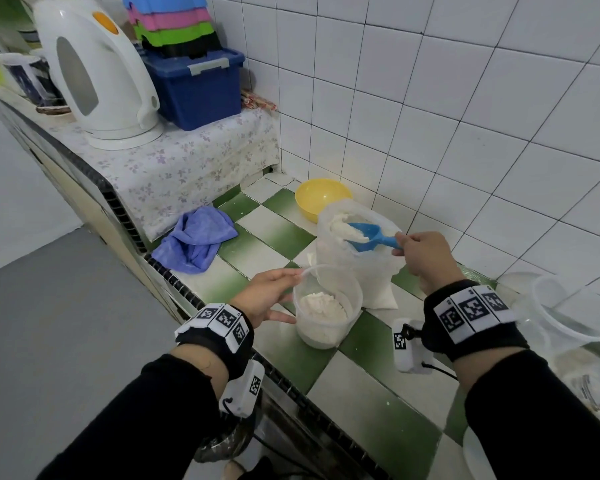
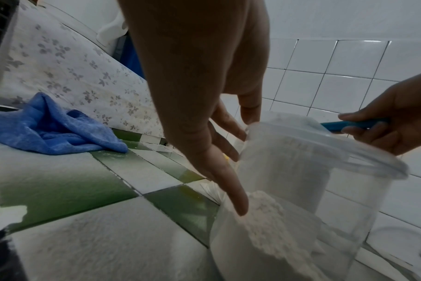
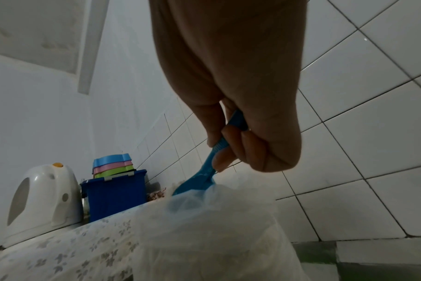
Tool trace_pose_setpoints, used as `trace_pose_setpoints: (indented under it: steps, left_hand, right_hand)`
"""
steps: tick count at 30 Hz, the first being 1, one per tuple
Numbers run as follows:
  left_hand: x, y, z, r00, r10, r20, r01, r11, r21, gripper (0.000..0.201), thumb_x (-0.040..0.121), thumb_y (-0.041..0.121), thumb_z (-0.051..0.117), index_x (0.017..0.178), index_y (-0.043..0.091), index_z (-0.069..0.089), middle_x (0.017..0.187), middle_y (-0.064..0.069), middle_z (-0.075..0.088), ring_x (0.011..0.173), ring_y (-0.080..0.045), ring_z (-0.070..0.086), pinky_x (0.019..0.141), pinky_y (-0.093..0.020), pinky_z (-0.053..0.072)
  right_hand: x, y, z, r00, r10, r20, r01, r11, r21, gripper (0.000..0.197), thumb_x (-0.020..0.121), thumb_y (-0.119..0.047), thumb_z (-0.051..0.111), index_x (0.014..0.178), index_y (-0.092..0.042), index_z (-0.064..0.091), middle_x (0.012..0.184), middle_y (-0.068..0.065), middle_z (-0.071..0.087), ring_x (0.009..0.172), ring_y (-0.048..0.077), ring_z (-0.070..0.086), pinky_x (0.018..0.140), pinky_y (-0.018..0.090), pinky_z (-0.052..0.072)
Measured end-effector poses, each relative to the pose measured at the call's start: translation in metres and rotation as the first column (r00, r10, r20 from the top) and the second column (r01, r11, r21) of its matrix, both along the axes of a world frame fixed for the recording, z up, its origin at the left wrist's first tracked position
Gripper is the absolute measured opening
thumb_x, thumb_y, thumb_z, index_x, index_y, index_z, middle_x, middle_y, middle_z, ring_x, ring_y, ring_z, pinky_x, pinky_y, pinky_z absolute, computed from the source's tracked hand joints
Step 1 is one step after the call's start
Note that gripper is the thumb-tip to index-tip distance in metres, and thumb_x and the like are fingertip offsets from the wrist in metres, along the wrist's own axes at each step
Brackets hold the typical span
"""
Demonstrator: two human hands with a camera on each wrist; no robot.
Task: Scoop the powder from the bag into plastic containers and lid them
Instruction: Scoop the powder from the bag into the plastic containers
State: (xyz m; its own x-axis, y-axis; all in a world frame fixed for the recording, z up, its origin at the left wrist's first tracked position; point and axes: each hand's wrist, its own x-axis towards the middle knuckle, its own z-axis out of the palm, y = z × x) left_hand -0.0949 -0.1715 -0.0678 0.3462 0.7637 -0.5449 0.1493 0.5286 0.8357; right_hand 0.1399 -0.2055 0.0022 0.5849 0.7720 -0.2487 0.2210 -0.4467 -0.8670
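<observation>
The right hand (image 1: 421,258) grips the heaped blue scoop (image 1: 368,237) over the bag (image 1: 354,271); a tilt would spill powder onto the counter (image 1: 264,237). The left hand (image 1: 267,296), fingers straight, steadies the container (image 1: 326,306) near the counter's front edge; a knock could tip it.

scoop (image 1: 368,235): blue plastic | container (image 1: 327,306): translucent plastic | cloth (image 1: 196,242): fluffy | wall tiles (image 1: 465,98): glossy

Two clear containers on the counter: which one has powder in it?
The clear container steadied by the left hand, in front of the bag. Powder lies in its bottom; the other container, at far right, looks empty.
</observation>
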Motion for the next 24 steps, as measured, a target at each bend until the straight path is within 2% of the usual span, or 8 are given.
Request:
trace_pose_setpoints:
  steps: [4, 9, 14, 19, 24]
  left_hand:
    - [0.001, -0.003, -0.001, 1.000, 0.010, 0.009, -0.010, 1.000, 0.013, 0.021, 0.093, 0.025, 0.062, 0.112, 0.020, 0.069, 0.120, -0.007, 0.065, 0.097, -0.022, 0.061, 0.072, -0.047, 0.060]
    - [0.003, -0.005, -0.002, 1.000, 0.024, -0.002, -0.024, 0.999, 0.041, 0.023, 0.093, 0.026, 0.061, 0.114, 0.019, 0.068, 0.120, -0.010, 0.065, 0.095, -0.021, 0.059, 0.067, -0.042, 0.061]
    - [0.003, -0.009, -0.004, 0.999, 0.034, -0.001, -0.034, 0.998, 0.047, 0.019, 0.093, 0.029, 0.062, 0.108, 0.021, 0.069, 0.118, -0.007, 0.063, 0.095, -0.022, 0.054, 0.063, -0.038, 0.061]
    - [0.002, -0.010, -0.005, 0.999, 0.044, 0.007, -0.044, 0.998, 0.040, 0.015, 0.094, 0.029, 0.060, 0.104, 0.023, 0.069, 0.122, -0.008, 0.063, 0.098, -0.023, 0.057, 0.065, -0.039, 0.061]
    - [0.001, -0.011, -0.005, 0.999, 0.041, 0.019, -0.041, 0.998, 0.041, 0.023, 0.095, 0.030, 0.059, 0.113, 0.018, 0.067, 0.110, -0.004, 0.065, 0.091, -0.019, 0.059, 0.069, -0.040, 0.061]
  right_hand:
    - [0.008, -0.003, 0.002, 0.998, -0.001, -0.066, 0.002, 1.000, 0.026, 0.028, 0.096, -0.021, 0.050, 0.105, 0.002, 0.063, 0.072, 0.006, 0.060, 0.054, 0.012, 0.034, 0.053, 0.023, 0.028]
    - [0.017, -0.014, 0.013, 0.990, 0.045, -0.130, -0.037, 0.997, 0.061, 0.021, 0.095, -0.022, 0.052, 0.098, -0.004, 0.064, 0.071, 0.007, 0.061, 0.055, 0.013, 0.031, 0.052, 0.025, 0.028]
    - [0.014, -0.032, 0.021, 0.982, 0.138, -0.130, -0.127, 0.988, 0.085, 0.020, 0.095, -0.020, 0.053, 0.095, -0.004, 0.065, 0.070, 0.008, 0.061, 0.055, 0.013, 0.030, 0.051, 0.023, 0.028]
    - [0.003, -0.048, 0.015, 0.965, 0.258, -0.042, -0.258, 0.966, -0.007, 0.022, 0.095, -0.022, 0.053, 0.099, -0.007, 0.068, 0.073, 0.007, 0.062, 0.061, 0.013, 0.038, 0.056, 0.024, 0.032]
    - [-0.015, -0.055, 0.006, 0.931, 0.343, 0.127, -0.332, 0.938, -0.096, 0.018, 0.094, -0.020, 0.054, 0.094, -0.009, 0.069, 0.073, 0.002, 0.062, 0.068, 0.015, 0.048, 0.056, 0.023, 0.035]
